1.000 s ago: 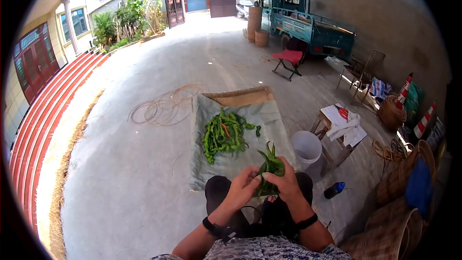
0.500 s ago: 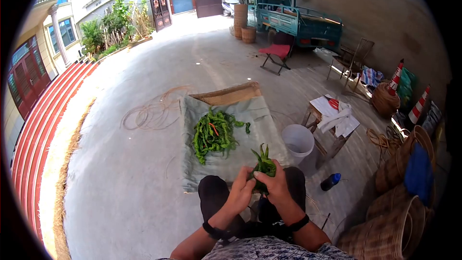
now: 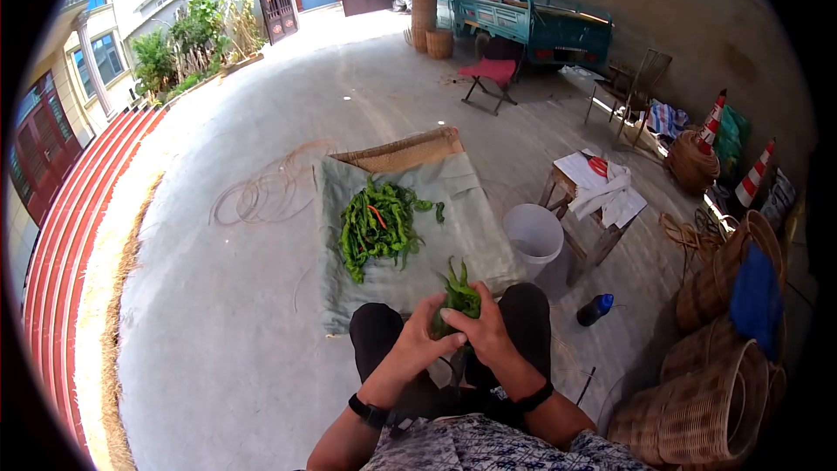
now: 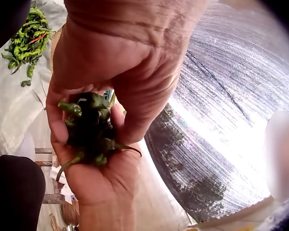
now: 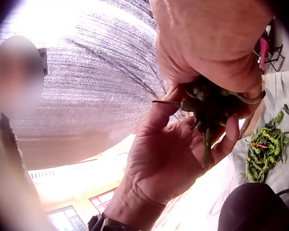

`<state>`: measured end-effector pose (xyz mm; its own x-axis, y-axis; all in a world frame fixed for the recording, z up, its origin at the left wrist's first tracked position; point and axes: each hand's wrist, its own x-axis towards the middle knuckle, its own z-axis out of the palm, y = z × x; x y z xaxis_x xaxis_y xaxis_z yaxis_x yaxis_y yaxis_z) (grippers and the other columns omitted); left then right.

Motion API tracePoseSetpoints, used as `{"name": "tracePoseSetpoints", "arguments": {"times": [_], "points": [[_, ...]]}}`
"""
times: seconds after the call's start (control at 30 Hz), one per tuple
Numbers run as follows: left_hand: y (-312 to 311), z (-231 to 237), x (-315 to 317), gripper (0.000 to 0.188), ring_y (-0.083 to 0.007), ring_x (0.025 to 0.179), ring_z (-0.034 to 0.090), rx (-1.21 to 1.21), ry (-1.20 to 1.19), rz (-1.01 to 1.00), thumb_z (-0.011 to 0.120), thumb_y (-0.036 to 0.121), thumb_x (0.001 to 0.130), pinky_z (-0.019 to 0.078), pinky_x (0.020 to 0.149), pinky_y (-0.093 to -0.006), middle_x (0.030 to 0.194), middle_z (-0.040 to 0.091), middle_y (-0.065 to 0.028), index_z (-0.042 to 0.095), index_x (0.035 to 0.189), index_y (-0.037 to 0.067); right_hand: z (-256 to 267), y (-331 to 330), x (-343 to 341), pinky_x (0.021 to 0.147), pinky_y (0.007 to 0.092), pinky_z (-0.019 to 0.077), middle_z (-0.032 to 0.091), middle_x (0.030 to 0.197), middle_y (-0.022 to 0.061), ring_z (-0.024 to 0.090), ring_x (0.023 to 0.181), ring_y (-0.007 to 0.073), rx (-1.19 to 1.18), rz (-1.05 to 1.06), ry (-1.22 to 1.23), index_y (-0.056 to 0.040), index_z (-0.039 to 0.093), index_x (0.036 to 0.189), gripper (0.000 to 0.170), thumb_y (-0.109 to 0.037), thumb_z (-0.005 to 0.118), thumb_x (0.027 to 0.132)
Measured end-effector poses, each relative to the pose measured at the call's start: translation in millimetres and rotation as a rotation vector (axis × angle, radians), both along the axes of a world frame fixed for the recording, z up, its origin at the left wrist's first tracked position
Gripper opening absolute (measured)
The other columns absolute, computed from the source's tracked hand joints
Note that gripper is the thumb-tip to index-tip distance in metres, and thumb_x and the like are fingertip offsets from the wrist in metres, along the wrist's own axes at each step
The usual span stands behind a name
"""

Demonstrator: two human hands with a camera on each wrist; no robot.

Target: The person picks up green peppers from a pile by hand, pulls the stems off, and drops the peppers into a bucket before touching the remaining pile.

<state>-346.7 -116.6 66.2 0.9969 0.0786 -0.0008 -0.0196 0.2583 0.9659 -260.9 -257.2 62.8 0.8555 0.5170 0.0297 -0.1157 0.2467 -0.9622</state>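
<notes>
Both hands hold one bunch of long green chili peppers (image 3: 460, 295) above the person's knees. The right hand (image 3: 482, 330) grips the bunch from the right, its thumb lying across the near side. From the left, the left hand (image 3: 417, 338) cups the same bunch, fingers bent round it. Pepper stems (image 4: 103, 144) stick out toward the camera in the left wrist view. On the grey-green cloth (image 3: 436, 266) ahead lies a pile of green chili peppers (image 3: 384, 240) with a red pepper (image 3: 377, 215) on top.
A white bucket (image 3: 534, 235) stands right of the cloth, beside a wooden stool (image 3: 580, 249) bearing white gloves (image 3: 606, 194) and red-handled scissors. A dark blue bottle (image 3: 595, 310) is near the right knee. Wicker baskets (image 3: 689, 414) line the right side; coiled strips (image 3: 261, 192) lie left.
The left thumb has moved from the bunch's near side, and the left hand has spread wider. The bunch stays held in both hands. The head view has shifted, moving the scene up and left.
</notes>
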Motion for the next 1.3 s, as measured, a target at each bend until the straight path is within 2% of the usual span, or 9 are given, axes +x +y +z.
{"name": "tracePoseSetpoints", "arguments": {"times": [0.03, 0.23, 0.27, 0.47, 0.57, 0.73, 0.93, 1.17, 1.3], "points": [[0.1, -2.5, 0.9, 0.091, -0.0211, 0.131, 0.054, 0.009, -0.019, 0.004, 0.087, 0.019, 0.088, 0.0507, 0.104, -0.0343, 0.144, 0.053, -0.0156, 0.032, 0.156, -0.006, 2.6, 0.0, -1.3, 0.083, 0.0298, 0.0552, 0.067, 0.108, 0.0051, 0.065, 0.096, 0.0126, -0.002, -0.002, 0.012, -0.0016, 0.055, 0.130, 0.047, -0.009, 0.079, 0.090], [0.8, 7.0, 5.9, 0.078, -0.0178, 0.123, 0.057, -0.061, -0.006, -0.085, 0.087, 0.017, 0.087, 0.0521, 0.098, -0.0324, 0.134, 0.056, -0.0118, 0.041, 0.146, -0.004, 5.5, -1.2, -5.6, 0.089, 0.0310, 0.0528, 0.066, 0.116, 0.0065, 0.063, 0.105, 0.0135, -0.024, -0.018, 0.066, -0.0017, 0.053, 0.133, 0.050, -0.023, 0.078, 0.095], [-0.3, 8.2, 6.6, 0.067, -0.0146, 0.115, 0.059, -0.084, 0.012, -0.067, 0.085, 0.007, 0.084, 0.0534, 0.093, -0.0313, 0.128, 0.057, -0.0058, 0.046, 0.138, 0.001, 5.0, -1.4, -5.9, 0.089, 0.0310, 0.0524, 0.065, 0.117, 0.0068, 0.062, 0.105, 0.0136, 0.001, -0.008, 0.071, -0.0017, 0.053, 0.134, 0.051, -0.026, 0.077, 0.096], [-9.1, -1.3, 9.9, 0.059, -0.0168, 0.115, 0.058, -0.060, 0.108, 0.018, 0.074, 0.000, 0.082, 0.0517, 0.095, -0.0321, 0.123, 0.058, -0.0085, 0.047, 0.134, -0.001, 1.4, -1.7, -6.9, 0.089, 0.0305, 0.0517, 0.065, 0.116, 0.0071, 0.062, 0.105, 0.0136, -0.052, -0.025, 0.032, -0.0020, 0.051, 0.136, 0.051, -0.030, 0.074, 0.100], [-17.9, -12.2, 10.5, 0.060, -0.0184, 0.113, 0.060, -0.065, -0.012, 0.110, 0.074, 0.000, 0.082, 0.0523, 0.094, -0.0330, 0.121, 0.059, -0.0087, 0.047, 0.135, 0.000, -8.8, 0.4, -6.6, 0.088, 0.0307, 0.0519, 0.065, 0.115, 0.0073, 0.062, 0.104, 0.0140, -0.079, -0.062, 0.038, -0.0019, 0.051, 0.135, 0.049, -0.032, 0.072, 0.101], [-20.6, -12.7, 9.7, 0.063, -0.0182, 0.111, 0.062, 0.164, 0.014, 0.110, 0.076, 0.003, 0.083, 0.0523, 0.094, -0.0329, 0.121, 0.062, -0.0093, 0.047, 0.139, 0.002, -8.3, 0.2, -5.9, 0.090, 0.0315, 0.0518, 0.066, 0.116, 0.0083, 0.062, 0.105, 0.0145, -0.067, -0.086, 0.006, -0.0015, 0.051, 0.134, 0.049, -0.033, 0.071, 0.102], [-18.2, 2.7, 17.3, 0.065, -0.0168, 0.105, 0.063, 0.257, -0.057, 0.074, 0.078, 0.005, 0.083, 0.0538, 0.090, -0.0325, 0.118, 0.063, -0.0093, 0.046, 0.139, 0.001, 5.0, -2.7, -5.2, 0.091, 0.0346, 0.0527, 0.064, 0.113, 0.0113, 0.063, 0.103, 0.0175, -0.131, -0.089, -0.225, 0.0001, 0.050, 0.133, 0.050, -0.035, 0.069, 0.104], [-15.7, 2.7, 25.9, 0.063, -0.0146, 0.099, 0.064, 0.239, 0.016, 0.039, 0.076, 0.004, 0.085, 0.0558, 0.078, -0.0306, 0.116, 0.064, -0.0116, 0.044, 0.140, 0.000, 6.1, -0.7, -8.4, 0.094, 0.0342, 0.0516, 0.066, 0.115, 0.0117, 0.064, 0.106, 0.0187, -0.147, -0.107, -0.094, 0.0006, 0.050, 0.135, 0.049, -0.034, 0.067, 0.104], [-21.7, -19.5, 28.1, 0.064, -0.0265, 0.102, 0.069, 0.503, -0.156, 0.137, 0.076, 0.011, 0.089, 0.0561, 0.087, -0.0383, 0.116, 0.068, -0.0186, 0.042, 0.141, -0.003, -12.1, -0.5, -3.2, 0.098, 0.0340, 0.0494, 0.065, 0.124, 0.0134, 0.061, 0.113, 0.0184, -0.124, -0.086, -0.030, 0.0005, 0.049, 0.141, 0.055, -0.038, 0.064, 0.105]]}}
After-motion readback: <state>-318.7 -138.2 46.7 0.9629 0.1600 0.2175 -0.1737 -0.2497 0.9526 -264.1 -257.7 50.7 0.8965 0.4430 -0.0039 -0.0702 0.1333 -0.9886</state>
